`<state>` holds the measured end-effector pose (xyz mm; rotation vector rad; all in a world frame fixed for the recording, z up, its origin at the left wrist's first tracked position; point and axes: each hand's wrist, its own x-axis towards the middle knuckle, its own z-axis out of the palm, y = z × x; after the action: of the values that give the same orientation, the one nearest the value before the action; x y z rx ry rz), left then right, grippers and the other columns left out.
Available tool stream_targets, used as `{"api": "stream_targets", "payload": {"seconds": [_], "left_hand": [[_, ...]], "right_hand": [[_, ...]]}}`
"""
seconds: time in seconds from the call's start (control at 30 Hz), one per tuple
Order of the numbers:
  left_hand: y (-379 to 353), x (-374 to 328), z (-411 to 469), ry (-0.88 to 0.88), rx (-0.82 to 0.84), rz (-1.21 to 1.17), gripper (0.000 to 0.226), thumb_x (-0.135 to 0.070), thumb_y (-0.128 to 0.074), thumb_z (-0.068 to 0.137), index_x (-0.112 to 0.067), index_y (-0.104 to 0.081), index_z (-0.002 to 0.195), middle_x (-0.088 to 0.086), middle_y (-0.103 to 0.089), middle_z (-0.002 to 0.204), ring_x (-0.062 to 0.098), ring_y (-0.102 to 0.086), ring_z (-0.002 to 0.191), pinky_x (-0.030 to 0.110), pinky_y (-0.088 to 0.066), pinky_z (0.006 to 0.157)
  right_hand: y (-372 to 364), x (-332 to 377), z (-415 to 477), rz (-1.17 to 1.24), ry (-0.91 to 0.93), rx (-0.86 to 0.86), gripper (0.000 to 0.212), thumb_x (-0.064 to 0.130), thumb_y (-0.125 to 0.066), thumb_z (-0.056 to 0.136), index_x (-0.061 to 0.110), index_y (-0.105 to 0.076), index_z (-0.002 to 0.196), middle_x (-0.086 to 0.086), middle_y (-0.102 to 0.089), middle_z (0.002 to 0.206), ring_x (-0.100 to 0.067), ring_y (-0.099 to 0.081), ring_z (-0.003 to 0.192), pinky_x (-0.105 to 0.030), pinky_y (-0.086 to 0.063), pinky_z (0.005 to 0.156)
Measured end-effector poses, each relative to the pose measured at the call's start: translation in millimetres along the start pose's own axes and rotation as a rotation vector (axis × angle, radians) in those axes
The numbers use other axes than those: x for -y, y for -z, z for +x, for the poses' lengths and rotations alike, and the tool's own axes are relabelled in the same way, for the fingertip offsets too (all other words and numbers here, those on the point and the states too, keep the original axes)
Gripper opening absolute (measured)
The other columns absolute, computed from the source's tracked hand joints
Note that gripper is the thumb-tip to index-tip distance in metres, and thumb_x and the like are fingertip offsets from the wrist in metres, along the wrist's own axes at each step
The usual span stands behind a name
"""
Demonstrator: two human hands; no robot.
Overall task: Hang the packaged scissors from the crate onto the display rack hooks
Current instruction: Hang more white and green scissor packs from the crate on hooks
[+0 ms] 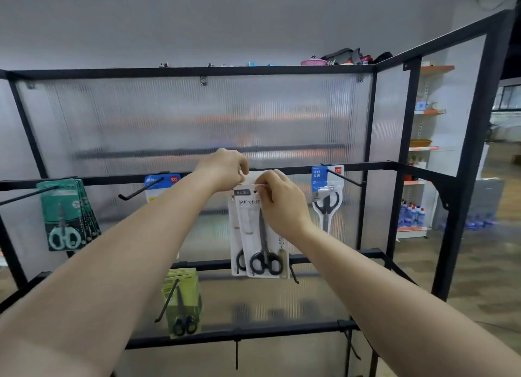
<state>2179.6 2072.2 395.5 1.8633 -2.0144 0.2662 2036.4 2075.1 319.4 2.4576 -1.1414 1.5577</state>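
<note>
The left hand [225, 169] and right hand [282, 204] both pinch the top edge of a white card pack of black-handled scissors [262, 235]. Their fingers are curled tight on the card, up at the middle rail of the black metal display rack [197, 72]. A second white pack [234, 230] hangs just behind the first. The hook here is hidden by the hands.

- **Left:** a bare black wire hook [141, 190], then a blue-topped pack [159, 183] partly behind the left forearm, then a stack of teal-green scissor packs [64, 216].
- **Right:** a blue-and-white pack of grey-handled scissors [327, 199], near the right hand.
- **Below:** a yellow-green scissor pack [183, 300] on the lower rail.

A ribbed translucent panel [197, 117] backs the rack. Far right, orange-edged store shelves [423, 148] stand on a wood-look floor [479, 264], which is open beyond the rack's right post.
</note>
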Motion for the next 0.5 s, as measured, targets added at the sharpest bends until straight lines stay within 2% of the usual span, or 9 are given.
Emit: {"api": "stream_targets", "payload": {"seconds": [0.13,0.33,0.5], "left_hand": [[-2,4,9,0.02,-0.147,0.025,0.009,-0.028,-0.056,0.089,-0.027,-0.065,0.09,-0.005,-0.066,0.102,0.019,-0.059,0.095,0.029,-0.044,0.073],[-15,15,10,0.047,-0.233,-0.006,0.018,-0.029,-0.05,0.093,-0.017,-0.063,0.098,0.004,-0.066,0.102,0.025,-0.059,0.093,0.031,-0.043,0.072],[-23,25,0,-0.013,-0.266,0.13,0.02,-0.028,-0.042,0.098,-0.013,-0.055,0.096,0.006,-0.063,0.088,0.024,-0.051,0.076,0.031,-0.035,0.063]], "right_hand": [[-3,-1,11,0.037,-0.025,0.015,0.012,0.01,-0.044,0.094,0.01,-0.057,0.094,0.0,-0.058,0.097,-0.017,-0.053,0.082,-0.033,-0.045,0.071],[-15,-9,20,0.061,-0.142,0.109,0.018,0.008,-0.043,0.094,0.011,-0.059,0.101,-0.001,-0.055,0.104,-0.018,-0.054,0.087,-0.038,-0.05,0.08],[-31,-17,24,-0.025,-0.294,-0.031,0.025,0.017,-0.055,0.091,0.01,-0.051,0.115,-0.005,-0.048,0.116,-0.021,-0.048,0.1,-0.032,-0.044,0.086]]}}
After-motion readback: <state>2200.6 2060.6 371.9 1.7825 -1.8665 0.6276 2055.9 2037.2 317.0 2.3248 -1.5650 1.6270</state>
